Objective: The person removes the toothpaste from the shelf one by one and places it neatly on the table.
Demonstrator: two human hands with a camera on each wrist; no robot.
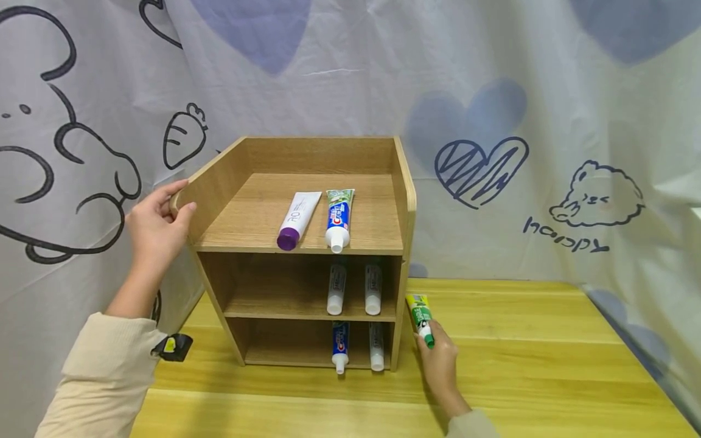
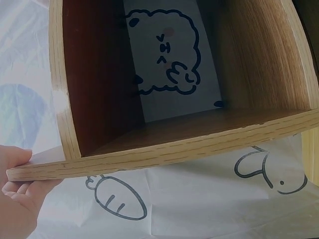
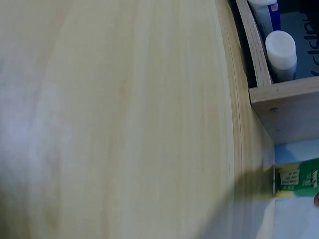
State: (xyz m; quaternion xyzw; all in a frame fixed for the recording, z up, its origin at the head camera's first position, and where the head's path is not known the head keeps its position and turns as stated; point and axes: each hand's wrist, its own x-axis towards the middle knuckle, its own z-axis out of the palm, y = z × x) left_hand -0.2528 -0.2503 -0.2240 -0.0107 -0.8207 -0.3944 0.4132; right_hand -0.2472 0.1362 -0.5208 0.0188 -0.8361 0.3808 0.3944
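Observation:
My left hand (image 1: pixel 159 222) grips the front end of the left side panel of a wooden shelf (image 1: pixel 378 207). In the left wrist view, the thumb lies on one face of that panel (image 2: pixel 37 171) and the curled fingers on the other. To the right of the shelf, low over the table, my right hand (image 1: pixel 440 359) holds a green and yellow toothpaste tube (image 1: pixel 420 313) near its green cap. The right wrist view has the tube (image 3: pixel 296 179) at its right edge, with only a fingertip (image 3: pixel 316 200) showing.
On the top board lie a white tube with purple cap (image 1: pixel 298 219) and a Crest toothpaste tube (image 1: pixel 338 219). Two grey-white tubes (image 1: pixel 373 289) occupy the middle level. Below lie a blue tube (image 1: pixel 340 340) and a pale tube (image 1: pixel 376 347). A patterned curtain (image 1: pixel 350 91) hangs behind the wooden table (image 1: pixel 520 340).

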